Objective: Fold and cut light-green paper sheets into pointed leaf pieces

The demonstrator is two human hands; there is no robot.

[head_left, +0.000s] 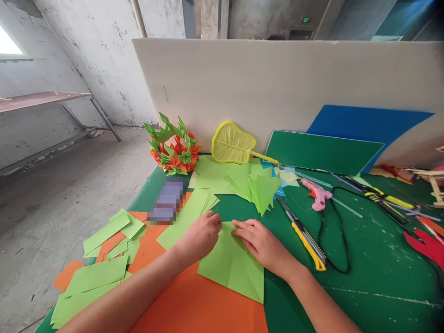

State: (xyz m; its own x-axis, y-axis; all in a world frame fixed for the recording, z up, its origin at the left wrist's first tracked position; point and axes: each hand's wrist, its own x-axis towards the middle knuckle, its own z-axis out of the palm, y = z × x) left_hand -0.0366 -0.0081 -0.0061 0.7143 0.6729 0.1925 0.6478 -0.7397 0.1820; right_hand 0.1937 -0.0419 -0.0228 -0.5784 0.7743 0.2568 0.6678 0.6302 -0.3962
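Observation:
A light green sheet of paper with fold creases lies in front of me, partly over a large orange sheet. My left hand is closed, its fingertips pinched at the green sheet's far left edge. Stretched fingers of my right hand lie on the same sheet's far right edge. The two hands are a short gap apart. Just beyond them stands a folded green paper piece with pointed tips. A utility knife with a yellow handle lies right of my right hand.
Green and orange paper pieces are heaped at the left table edge. At the back are a green-and-orange paper ring and a yellow fan. A pink glue gun, its black cord and pliers lie right. A white board stands behind.

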